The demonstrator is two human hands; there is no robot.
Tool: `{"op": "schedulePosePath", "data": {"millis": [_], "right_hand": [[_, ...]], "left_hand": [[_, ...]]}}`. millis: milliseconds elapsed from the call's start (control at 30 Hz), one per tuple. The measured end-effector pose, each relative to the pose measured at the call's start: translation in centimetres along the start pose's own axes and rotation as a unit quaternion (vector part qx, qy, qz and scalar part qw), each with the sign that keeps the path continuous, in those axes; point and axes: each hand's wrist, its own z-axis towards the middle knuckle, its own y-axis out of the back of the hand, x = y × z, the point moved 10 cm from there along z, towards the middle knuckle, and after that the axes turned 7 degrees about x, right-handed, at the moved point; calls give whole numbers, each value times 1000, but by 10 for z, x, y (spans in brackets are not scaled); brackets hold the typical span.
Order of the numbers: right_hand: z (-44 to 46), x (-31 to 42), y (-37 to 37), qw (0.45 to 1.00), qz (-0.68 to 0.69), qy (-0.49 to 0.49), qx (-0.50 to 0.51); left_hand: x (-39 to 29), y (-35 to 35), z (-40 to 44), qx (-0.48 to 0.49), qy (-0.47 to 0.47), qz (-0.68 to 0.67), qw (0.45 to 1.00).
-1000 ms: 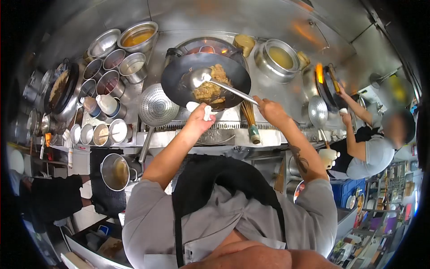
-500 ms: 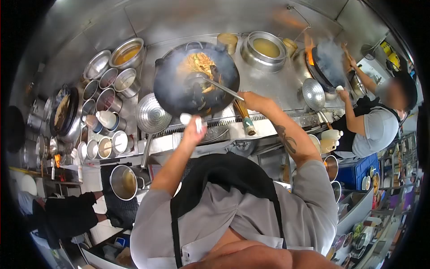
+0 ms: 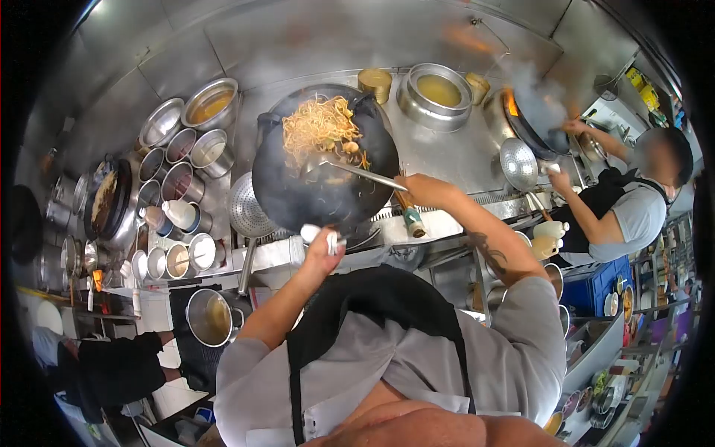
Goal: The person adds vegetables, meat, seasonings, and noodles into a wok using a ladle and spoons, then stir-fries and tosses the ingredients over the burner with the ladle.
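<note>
A large dark wok point(image 3: 294, 195) sits in front of me, with a mass of noodles point(image 3: 316, 125) heaped toward its far side and a few dark pieces at their right edge. My right hand point(image 3: 423, 191) is closed around the handle of a metal ladle point(image 3: 365, 173), whose bowl is down in the wok against the near edge of the noodles. At the near rim, my left hand point(image 3: 325, 252) is closed on a white cloth point(image 3: 332, 242); the wok handle underneath cannot be made out. Light steam hangs over the wok.
A perforated strainer point(image 3: 249, 205) lies left of the wok, near several metal pots and squeeze bottles point(image 3: 179, 214). A bamboo brush point(image 3: 413, 222) and a broth pot point(image 3: 436, 112) are to the right. Farther right, a co-worker point(image 3: 633, 208) handles a smoking wok point(image 3: 532, 132) beside flames.
The noodles have shifted into a bigger, looser heap at the wok's far side, and the steam has thinned. My left hand is slightly lower. The co-worker's wok has tilted.
</note>
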Motion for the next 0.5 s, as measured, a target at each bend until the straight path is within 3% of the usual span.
{"op": "schedulePosePath", "data": {"millis": [100,133,200,267,333,400,500], "right_hand": [[25,-14,-11,1000,13,2,-8],[36,-23,-13,1000,7,0,-22],[44,-17,-9,993,-64,-55,-78],[39,-4,-3,976,-128,-79,-158],[31,8,6,968,-160,-80,-174],[29,18,12,963,-182,-61,-190],[18,26,14,982,-136,-56,-121]], "left_hand": [[-62,-13,33,15,-63,-54,996],[-68,-7,57,7,-16,-72,997],[-68,8,79,122,-96,-26,988],[-22,38,63,64,-49,6,997],[10,53,38,60,-16,42,997],[10,44,22,-5,10,-20,1000],[-53,11,57,23,-53,-69,996]]}}
